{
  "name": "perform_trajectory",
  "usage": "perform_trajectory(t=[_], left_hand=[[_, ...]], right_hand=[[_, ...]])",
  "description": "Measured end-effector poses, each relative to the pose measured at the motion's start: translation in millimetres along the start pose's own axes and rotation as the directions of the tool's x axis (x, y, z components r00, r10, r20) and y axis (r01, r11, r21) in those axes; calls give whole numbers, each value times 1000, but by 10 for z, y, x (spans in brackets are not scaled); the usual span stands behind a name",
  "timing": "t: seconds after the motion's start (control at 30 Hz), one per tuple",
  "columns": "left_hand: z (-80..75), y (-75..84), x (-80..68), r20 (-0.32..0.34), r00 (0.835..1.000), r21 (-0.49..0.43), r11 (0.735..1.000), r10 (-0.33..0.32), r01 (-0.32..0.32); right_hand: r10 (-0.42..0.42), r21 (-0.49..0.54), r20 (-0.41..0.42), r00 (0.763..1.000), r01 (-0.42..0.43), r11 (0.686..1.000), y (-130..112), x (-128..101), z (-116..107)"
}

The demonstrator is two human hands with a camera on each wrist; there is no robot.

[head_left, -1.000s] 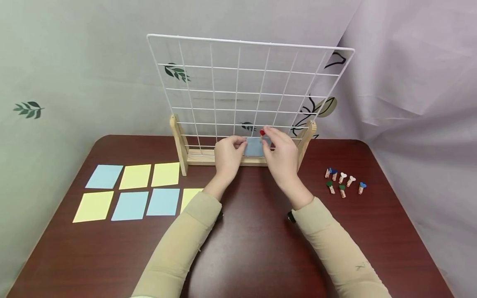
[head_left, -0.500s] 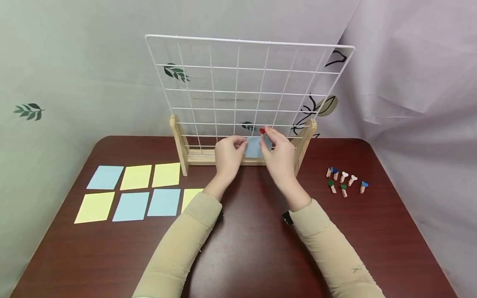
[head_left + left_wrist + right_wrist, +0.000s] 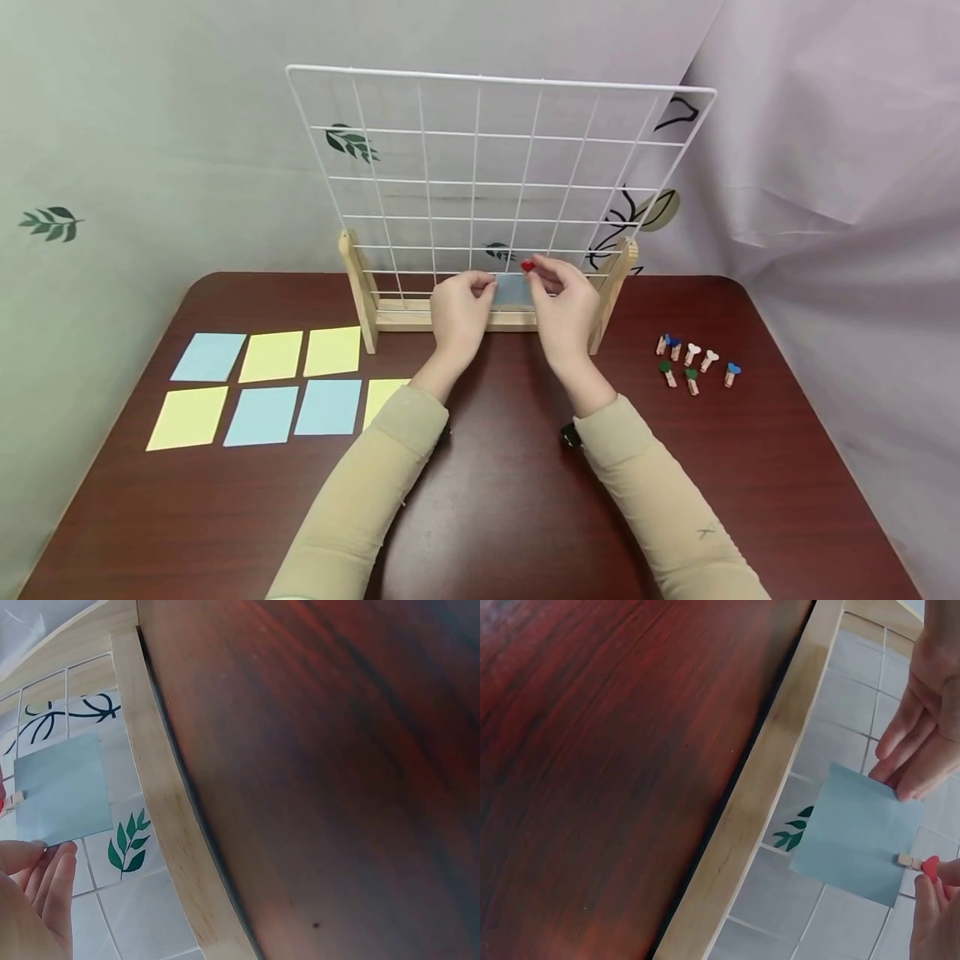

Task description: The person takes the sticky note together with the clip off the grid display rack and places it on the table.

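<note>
A square blue paper note point(image 3: 512, 289) lies against the lower part of the white wire grid point(image 3: 475, 158). My left hand point(image 3: 459, 315) pinches the note's left edge between thumb and fingers; the left wrist view shows this grip on the blue note point(image 3: 64, 787) closely. At the top edge of the paper, my right hand point(image 3: 566, 312) pinches a small wooden clothespin with a red heart point(image 3: 528, 265). In the right wrist view, the wooden end of the clothespin point(image 3: 909, 861) overlaps the note's edge. Whether it also grips a grid wire cannot be made out.
Several blue and yellow notes point(image 3: 261, 415) lie in two rows at the left of the dark red table point(image 3: 510, 500). Several small clothespins with blue, white and green hearts point(image 3: 691, 375) lie at the right. Wooden feet point(image 3: 360, 292) hold up the grid.
My right hand has shifted slightly and its forearm has come a little inward. The red heart now tilts more toward the head camera. My left hand keeps its hold on the note.
</note>
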State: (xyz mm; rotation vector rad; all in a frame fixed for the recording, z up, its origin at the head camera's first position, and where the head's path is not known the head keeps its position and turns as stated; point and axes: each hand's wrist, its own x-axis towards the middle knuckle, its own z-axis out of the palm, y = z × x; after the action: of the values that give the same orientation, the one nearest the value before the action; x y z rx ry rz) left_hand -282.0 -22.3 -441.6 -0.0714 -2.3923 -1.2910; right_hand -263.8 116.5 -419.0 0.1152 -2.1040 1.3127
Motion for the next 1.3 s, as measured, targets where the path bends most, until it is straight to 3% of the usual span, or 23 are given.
perform_trajectory(t=[0.27,0.43,0.83,1.3], left_hand=[[5,6,-1,-22,999,24,999,37,-37],[3,-2,1,-34,998,25,998,52,-52],[23,12,17,-26,999,13,999,35,-34],[15,42,-2,-23,999,4,1000,27,-27]], right_hand=[[61,63,45,997,-64,996,12,21,22],[83,111,14,996,-84,990,18,37,74],[104,119,-31,994,-99,988,59,86,114],[72,139,-88,993,-60,989,96,84,154]])
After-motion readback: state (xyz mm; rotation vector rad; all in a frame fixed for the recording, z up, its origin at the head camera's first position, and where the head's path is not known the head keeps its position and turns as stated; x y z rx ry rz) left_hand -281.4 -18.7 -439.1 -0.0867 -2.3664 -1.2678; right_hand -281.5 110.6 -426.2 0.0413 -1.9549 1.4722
